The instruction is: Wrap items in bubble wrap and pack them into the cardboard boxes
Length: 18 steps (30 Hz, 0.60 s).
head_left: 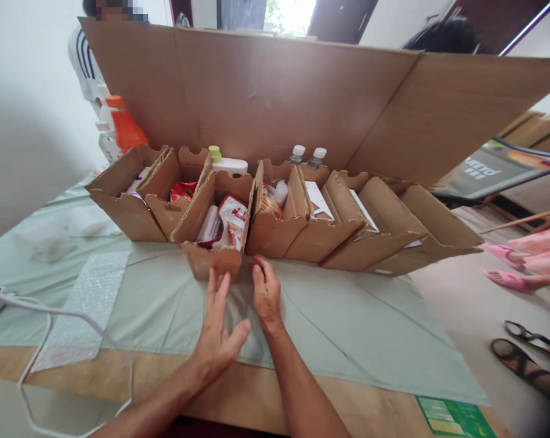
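A cardboard box stands forward of the row, holding a red-and-white food packet and a clear plastic-wrapped item. My left hand has its fingers stretched out, the tips against the lower front of this box. Close to the box's right front corner is my right hand, fingers loosely curved and holding nothing; whether it touches the cardboard I cannot tell. To the right stands another box with a packaged item inside. On the left, a neighbouring box contains a red packet.
Behind the boxes rises a tall cardboard panel. An orange bottle stands back left. Bubble wrap and a white cable lie on the left of the green cloth. Other people are behind the panel and at the right.
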Each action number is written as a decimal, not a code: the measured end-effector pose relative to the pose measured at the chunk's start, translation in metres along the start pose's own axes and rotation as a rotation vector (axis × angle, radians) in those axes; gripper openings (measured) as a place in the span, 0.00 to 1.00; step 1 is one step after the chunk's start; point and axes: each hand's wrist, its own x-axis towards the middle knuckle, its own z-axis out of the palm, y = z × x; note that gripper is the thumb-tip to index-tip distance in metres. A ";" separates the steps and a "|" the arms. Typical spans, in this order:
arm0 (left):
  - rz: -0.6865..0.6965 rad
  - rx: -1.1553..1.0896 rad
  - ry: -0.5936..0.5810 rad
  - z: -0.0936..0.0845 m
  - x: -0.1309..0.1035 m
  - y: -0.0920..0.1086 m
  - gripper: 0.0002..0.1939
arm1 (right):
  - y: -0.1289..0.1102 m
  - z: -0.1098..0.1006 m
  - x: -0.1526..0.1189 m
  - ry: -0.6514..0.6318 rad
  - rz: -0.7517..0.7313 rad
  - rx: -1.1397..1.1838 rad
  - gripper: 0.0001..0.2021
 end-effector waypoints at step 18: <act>0.383 0.216 -0.033 -0.055 -0.077 -0.049 0.25 | -0.097 0.050 0.012 -0.325 -0.227 -0.183 0.22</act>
